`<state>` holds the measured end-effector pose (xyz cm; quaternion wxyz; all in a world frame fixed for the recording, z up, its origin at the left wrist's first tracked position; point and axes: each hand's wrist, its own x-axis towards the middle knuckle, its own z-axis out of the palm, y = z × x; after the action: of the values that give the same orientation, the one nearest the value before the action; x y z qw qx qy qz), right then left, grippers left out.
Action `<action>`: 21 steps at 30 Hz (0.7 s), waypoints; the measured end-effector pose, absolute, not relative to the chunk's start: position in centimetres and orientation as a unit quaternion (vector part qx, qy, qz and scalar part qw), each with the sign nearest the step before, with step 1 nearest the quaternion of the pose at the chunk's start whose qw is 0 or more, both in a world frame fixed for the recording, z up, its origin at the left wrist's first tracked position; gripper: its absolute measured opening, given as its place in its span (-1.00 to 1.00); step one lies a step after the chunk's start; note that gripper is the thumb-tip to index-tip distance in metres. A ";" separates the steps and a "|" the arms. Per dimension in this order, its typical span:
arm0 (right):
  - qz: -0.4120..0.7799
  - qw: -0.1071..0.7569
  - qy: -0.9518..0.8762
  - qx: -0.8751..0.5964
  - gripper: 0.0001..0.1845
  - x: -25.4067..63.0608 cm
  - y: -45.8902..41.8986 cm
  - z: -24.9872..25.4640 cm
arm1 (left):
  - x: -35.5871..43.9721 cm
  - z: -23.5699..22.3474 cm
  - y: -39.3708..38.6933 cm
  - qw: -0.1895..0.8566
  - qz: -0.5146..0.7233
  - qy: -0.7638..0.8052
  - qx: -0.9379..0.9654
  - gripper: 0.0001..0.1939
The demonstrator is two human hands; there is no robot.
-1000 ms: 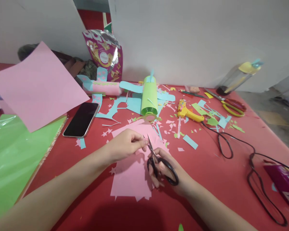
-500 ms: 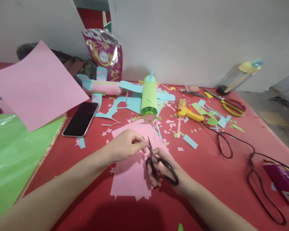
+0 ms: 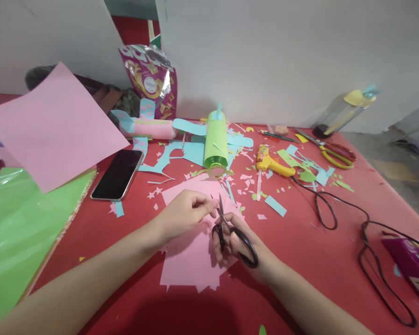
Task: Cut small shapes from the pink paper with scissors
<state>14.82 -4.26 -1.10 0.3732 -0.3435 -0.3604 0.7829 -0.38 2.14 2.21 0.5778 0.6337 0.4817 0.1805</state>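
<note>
My right hand is closed around the black handles of a pair of scissors. The parted blades point up and away from me, right beside the fingertips of my left hand. Those fingers pinch a small piece of pink paper, mostly hidden by them and hard to tell from the pink sheets underneath. Just beyond my hands lies a green paper-covered bottle plane with light blue wings. A pink one with blue fins lies to its left.
A phone lies left of my hands, near a raised pink sheet and a green pack. To the right are a yellow glue gun with its black cord, larger scissors, a bottle and a purple power strip. Paper scraps are scattered about.
The scissor blades have shifted slightly to the right and stand a little more upright. My left fingertips have moved slightly right, still pinched. Other things lie as before.
</note>
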 end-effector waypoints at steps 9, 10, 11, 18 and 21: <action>0.698 0.483 -0.305 -0.431 -0.59 14.5 -4.1 -1.1 | 0.3 1.6 1.3 0.561 0.205 0.477 0.645 -0.70; 0.688 0.491 -0.304 -0.440 -0.60 14.6 -4.0 -1.2 | 0.4 1.5 1.2 0.538 0.199 0.477 0.666 -0.69; 0.680 0.495 -0.304 -0.447 -0.62 14.7 -4.0 -1.3 | 0.5 1.3 1.0 0.521 0.189 0.475 0.683 -0.69; 0.652 0.495 -0.314 -0.482 -0.65 14.8 -3.9 -1.3 | 0.9 0.8 -0.1 0.481 0.152 0.446 0.740 -0.66; 0.647 0.498 -0.313 -0.486 -0.64 14.7 -3.8 -1.0 | 1.0 0.9 -0.2 0.481 0.148 0.442 0.743 -0.63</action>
<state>14.71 -3.79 -1.04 0.4979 -0.4855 -0.3129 0.6469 1.05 -0.21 0.87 0.4809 0.7428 0.4416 0.1482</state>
